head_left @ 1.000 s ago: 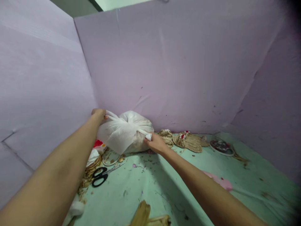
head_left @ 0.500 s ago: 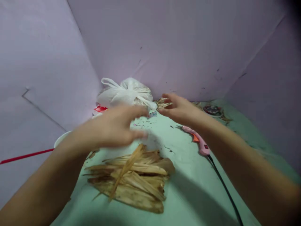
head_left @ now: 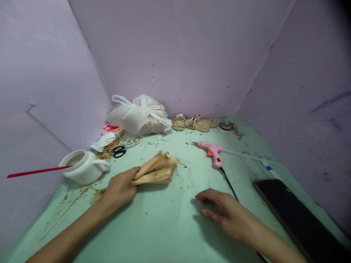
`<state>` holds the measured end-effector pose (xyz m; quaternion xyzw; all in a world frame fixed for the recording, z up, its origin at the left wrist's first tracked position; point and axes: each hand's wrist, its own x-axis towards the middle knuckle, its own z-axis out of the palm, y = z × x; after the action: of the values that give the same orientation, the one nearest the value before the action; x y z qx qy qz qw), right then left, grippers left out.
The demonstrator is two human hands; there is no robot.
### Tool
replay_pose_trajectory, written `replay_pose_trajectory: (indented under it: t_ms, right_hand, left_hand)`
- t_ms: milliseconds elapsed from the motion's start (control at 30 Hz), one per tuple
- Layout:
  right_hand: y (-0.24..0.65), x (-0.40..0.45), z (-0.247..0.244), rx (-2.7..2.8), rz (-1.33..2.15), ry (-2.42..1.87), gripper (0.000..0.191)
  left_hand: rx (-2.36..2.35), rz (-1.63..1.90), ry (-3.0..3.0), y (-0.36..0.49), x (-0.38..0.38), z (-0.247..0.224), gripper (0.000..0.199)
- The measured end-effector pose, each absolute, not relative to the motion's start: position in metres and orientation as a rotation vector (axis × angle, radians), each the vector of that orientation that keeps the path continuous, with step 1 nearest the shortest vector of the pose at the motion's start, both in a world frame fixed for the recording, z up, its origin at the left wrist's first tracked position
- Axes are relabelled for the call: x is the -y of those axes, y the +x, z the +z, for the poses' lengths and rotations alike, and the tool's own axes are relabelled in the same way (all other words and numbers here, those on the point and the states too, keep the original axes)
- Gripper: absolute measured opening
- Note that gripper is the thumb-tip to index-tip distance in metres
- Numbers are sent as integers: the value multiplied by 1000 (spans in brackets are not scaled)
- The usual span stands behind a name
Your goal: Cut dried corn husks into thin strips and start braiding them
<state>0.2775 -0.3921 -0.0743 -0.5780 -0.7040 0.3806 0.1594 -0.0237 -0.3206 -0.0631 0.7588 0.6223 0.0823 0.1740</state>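
My left hand is closed round one end of a bundle of dried tan husks, whose other end fans out to the right. Over the green tabletop, my right hand is held with thumb and fingers apart and nothing between them. Beyond it lies a pink glue gun with an orange trigger, its nozzle pointing left and a clear stick out of its back. The black cord passes behind my right hand.
A white pot lies tipped at the left, a red stick at its mouth. Black scissors, a white plastic bag, woven pieces and a round dish are farther back. A dark phone-like slab lies at right.
My left hand has taken hold of the husks, which lay flat on the table, and gathered them into a bundle. My right hand has moved down, nearer to me. The view has shifted.
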Motion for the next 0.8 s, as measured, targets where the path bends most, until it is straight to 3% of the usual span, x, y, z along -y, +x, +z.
replay_pose_trajectory:
  t_ms: [100, 167, 233, 300, 400, 500, 700, 800]
  right_hand:
    - [298, 373, -83, 2031, 780, -1803, 29]
    - [308, 361, -81, 1956, 546, -1945, 31]
    - [309, 353, -75, 1845, 492, -1984, 31]
    - [300, 350, -68, 1748, 667, -1878, 30]
    - [280, 347, -61, 1640, 1025, -1657, 27]
    - [268, 342, -65, 1598, 1126, -1702, 24]
    - [278, 340, -71, 1692, 917, -1967, 20]
    - [291, 344, -62, 1675, 622, -2268, 21]
  left_hand:
    - [-1716, 657, 1693, -6, 310, -57, 18]
    - [-1515, 839, 1272, 8, 305, -54, 23]
    - [-1328, 839, 974, 20, 303, -55, 27]
    - [-1257, 660, 905, 25, 305, -59, 34]
    - [-1396, 285, 1223, 16, 313, -58, 49]
    - [-1670, 185, 1778, -2, 317, -41, 51]
    - [-1908, 53, 2140, 9, 315, -27, 57]
    - [-1807, 323, 2306, 31, 326, -49, 49]
